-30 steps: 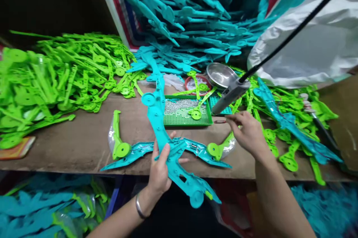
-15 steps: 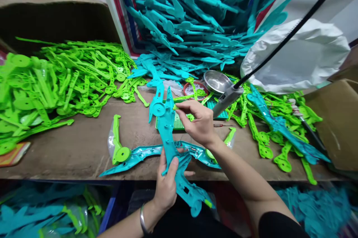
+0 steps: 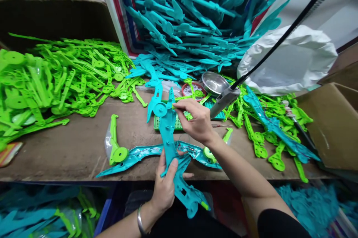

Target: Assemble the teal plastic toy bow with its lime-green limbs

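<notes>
My left hand (image 3: 165, 185) is wrapped round the middle of a teal plastic shell half (image 3: 167, 132), holding it slanted above the bench. Against the shell's upper right edge, my right hand (image 3: 195, 120) pinches a small green plastic piece (image 3: 173, 106) between thumb and fingertips; most of it is hidden. Another small green piece (image 3: 205, 205) sits at the shell's lower end. Behind the held shell, a second teal shell half (image 3: 140, 153) lies on the bench with thin wires inside. Green arms with round ends, one at the left (image 3: 120, 154) and one at the right (image 3: 208, 153), rest on it.
Green parts (image 3: 64, 78) are heaped at the left, teal shells (image 3: 179, 25) at the back. A metal bowl (image 3: 214, 83), green basket (image 3: 157, 123), hanging electric screwdriver (image 3: 225, 102) and small screwdriver (image 3: 220, 125) are beyond my hands. A white sack (image 3: 288, 59) and cardboard box (image 3: 330, 126) stand right.
The view has shifted slightly. Both hands keep their grips, and the right fingertips stay at the shell's upper edge with the small green piece.
</notes>
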A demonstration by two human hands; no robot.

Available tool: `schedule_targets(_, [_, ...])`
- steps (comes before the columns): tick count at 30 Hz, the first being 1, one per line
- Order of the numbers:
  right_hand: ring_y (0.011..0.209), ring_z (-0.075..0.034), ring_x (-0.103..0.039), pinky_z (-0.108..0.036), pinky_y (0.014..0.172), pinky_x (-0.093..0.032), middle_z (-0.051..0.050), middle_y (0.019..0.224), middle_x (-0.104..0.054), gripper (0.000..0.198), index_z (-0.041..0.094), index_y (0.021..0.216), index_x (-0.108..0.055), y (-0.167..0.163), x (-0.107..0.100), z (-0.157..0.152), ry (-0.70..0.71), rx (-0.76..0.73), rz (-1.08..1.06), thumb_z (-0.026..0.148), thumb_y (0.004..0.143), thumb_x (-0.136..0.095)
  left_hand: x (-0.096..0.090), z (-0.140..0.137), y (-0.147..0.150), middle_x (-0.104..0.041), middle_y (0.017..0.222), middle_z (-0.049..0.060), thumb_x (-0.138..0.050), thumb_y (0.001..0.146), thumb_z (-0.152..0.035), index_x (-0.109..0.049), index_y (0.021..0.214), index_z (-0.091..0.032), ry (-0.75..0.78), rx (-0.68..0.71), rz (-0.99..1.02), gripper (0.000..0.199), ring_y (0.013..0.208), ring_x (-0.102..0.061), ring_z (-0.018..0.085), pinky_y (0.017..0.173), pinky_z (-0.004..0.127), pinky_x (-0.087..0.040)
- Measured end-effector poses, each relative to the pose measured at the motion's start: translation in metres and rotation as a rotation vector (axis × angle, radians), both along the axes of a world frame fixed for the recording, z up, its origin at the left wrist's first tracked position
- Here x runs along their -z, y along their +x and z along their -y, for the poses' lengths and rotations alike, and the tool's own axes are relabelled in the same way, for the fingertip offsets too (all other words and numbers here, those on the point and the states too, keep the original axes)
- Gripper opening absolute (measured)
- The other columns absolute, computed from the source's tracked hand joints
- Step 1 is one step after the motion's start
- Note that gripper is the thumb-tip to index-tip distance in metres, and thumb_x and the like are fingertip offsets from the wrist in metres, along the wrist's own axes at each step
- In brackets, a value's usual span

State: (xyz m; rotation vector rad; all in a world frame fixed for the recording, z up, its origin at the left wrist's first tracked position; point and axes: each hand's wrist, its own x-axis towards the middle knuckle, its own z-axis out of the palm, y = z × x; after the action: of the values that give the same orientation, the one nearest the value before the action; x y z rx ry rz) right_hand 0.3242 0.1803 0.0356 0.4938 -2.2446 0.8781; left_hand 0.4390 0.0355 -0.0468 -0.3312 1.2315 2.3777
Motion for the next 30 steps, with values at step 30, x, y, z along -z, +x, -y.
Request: schedule_targets(30, [0.101, -0.020, -0.069, -0.041, 0.092, -0.061, -0.003, 0.115, -0.070, 0.027, 0.028, 0.114, -0.070, 0.049, -0.039, -0.050, -0.310, 0.107, -0.075, 0.021, 0.088, -0.067, -0.079, 0.050, -0.140, -0.073, 0.078, 0.004, -0.094, 0.052, -0.021, -0.059, 0.093, -0.016, -0.328, -0.014, -0.314, 0.055, 0.058, -0.070, 0.020, 0.051, 0.028, -0.062])
